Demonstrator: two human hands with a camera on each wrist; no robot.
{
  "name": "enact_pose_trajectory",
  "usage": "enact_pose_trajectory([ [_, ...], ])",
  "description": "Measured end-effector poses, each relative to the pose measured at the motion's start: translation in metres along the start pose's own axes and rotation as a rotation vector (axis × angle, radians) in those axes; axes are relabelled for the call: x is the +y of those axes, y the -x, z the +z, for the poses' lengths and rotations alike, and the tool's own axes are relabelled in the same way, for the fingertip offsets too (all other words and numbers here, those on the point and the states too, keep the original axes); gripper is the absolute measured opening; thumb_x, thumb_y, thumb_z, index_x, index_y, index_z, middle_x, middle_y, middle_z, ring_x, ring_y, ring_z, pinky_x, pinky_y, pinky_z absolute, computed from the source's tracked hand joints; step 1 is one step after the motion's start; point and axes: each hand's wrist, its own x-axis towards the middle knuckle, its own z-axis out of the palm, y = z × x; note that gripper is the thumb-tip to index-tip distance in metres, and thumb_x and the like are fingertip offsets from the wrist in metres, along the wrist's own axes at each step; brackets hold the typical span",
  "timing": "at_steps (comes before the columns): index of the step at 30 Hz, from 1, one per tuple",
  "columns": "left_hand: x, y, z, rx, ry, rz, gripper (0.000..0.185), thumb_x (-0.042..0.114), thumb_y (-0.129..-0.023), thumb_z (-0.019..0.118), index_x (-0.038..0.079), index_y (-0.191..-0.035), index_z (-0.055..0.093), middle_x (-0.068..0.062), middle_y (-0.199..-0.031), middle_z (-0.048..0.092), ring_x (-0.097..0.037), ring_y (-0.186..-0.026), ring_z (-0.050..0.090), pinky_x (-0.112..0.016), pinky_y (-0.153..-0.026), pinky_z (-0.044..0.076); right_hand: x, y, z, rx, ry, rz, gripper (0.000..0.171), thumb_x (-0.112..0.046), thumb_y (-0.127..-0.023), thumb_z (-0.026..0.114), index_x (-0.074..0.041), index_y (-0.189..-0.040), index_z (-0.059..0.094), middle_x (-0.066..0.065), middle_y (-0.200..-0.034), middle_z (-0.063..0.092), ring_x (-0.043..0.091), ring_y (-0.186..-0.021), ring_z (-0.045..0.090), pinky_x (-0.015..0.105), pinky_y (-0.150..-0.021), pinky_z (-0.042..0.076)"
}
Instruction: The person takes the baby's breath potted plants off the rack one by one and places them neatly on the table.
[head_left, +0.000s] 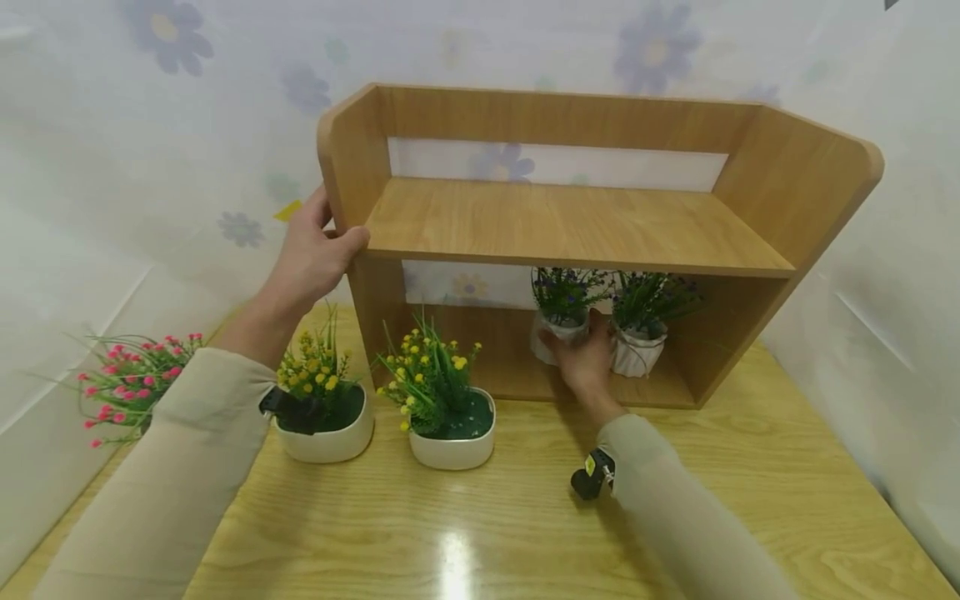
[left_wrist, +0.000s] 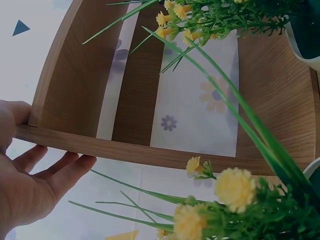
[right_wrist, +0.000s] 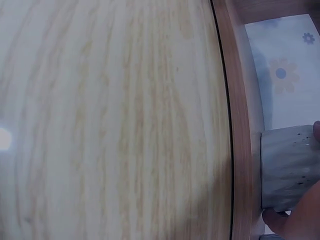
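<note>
A two-tier wooden shelf (head_left: 570, 221) stands on the table. My left hand (head_left: 318, 250) grips its left side panel, thumb on the inner side and fingers outside, as the left wrist view also shows. Inside the lower tier, my right hand (head_left: 585, 354) holds a white pot (head_left: 551, 333) with a purple-flowered plant (head_left: 566, 293), fingers around the pot. In the right wrist view this pot (right_wrist: 287, 167) sits on the shelf's bottom board. A second potted purple-flowered plant (head_left: 647, 321) stands right beside it, to the right of my hand.
Two yellow-flowered plants in oval white pots (head_left: 453, 450) (head_left: 330, 442) stand on the table (head_left: 525, 517) before the shelf's left part. A pink-flowered plant (head_left: 138, 375) is at the far left, partly behind my left sleeve (head_left: 187, 450). A flower-patterned cloth (head_left: 247, 125) hangs behind.
</note>
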Motion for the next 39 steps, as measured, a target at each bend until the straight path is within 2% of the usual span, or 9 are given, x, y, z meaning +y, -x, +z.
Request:
enact_pose_trajectory([
  [6, -0.0002, -0.0013, 0.0009, 0.002, -0.003, 0.01, 0.065, 0.009, -0.1, 0.054, 0.032, -0.157, 0.033, -0.012, -0.15, 0.043, -0.042, -0.127, 0.053, -0.059, -0.095, 0.05, 0.0015, -0.0024, -0.0003, 0.016, 0.002, -0.017, 0.083, -0.027, -0.087, 0.081, -0.002, -0.151, 0.035, 0.022, -0.152, 0.04, 0.039, -0.141, 0.035, 0.051, -0.115, 0.03],
  [14, -0.0006, -0.0005, 0.0012, -0.002, -0.01, 0.009, 0.066, 0.009, -0.1, 0.054, 0.031, -0.158, 0.032, -0.012, -0.15, 0.042, -0.042, -0.127, 0.052, -0.06, -0.095, 0.05, 0.0009, -0.0028, -0.001, -0.007, 0.01, 0.024, 0.082, -0.03, -0.088, 0.079, -0.005, -0.152, 0.034, 0.021, -0.153, 0.038, 0.04, -0.141, 0.034, 0.052, -0.115, 0.03],
  [24, -0.0022, -0.0018, 0.0025, 0.0, 0.006, 0.016, 0.065, 0.009, -0.1, 0.054, 0.031, -0.157, 0.033, -0.011, -0.149, 0.043, -0.042, -0.126, 0.053, -0.059, -0.094, 0.05, -0.0016, -0.0045, -0.0019, -0.01, -0.007, 0.02, 0.08, -0.025, -0.088, 0.079, -0.002, -0.151, 0.034, 0.024, -0.151, 0.04, 0.041, -0.14, 0.035, 0.052, -0.115, 0.03],
  [30, -0.0039, -0.0028, 0.0041, -0.003, 0.008, 0.007, 0.065, 0.009, -0.1, 0.054, 0.031, -0.158, 0.033, -0.011, -0.15, 0.043, -0.041, -0.128, 0.052, -0.058, -0.096, 0.049, -0.0036, -0.0032, -0.0022, -0.018, -0.039, 0.055, 0.081, -0.024, -0.087, 0.081, -0.001, -0.149, 0.035, 0.024, -0.15, 0.04, 0.041, -0.14, 0.035, 0.052, -0.115, 0.03],
  [39, -0.0042, -0.0038, 0.0051, 0.001, -0.009, 0.011, 0.066, 0.011, -0.1, 0.054, 0.032, -0.158, 0.032, -0.01, -0.15, 0.042, -0.041, -0.127, 0.052, -0.058, -0.096, 0.049, -0.0031, -0.0032, -0.0017, -0.031, -0.092, 0.065, 0.085, -0.024, -0.085, 0.083, -0.002, -0.151, 0.034, 0.024, -0.151, 0.039, 0.042, -0.139, 0.037, 0.053, -0.11, 0.038],
])
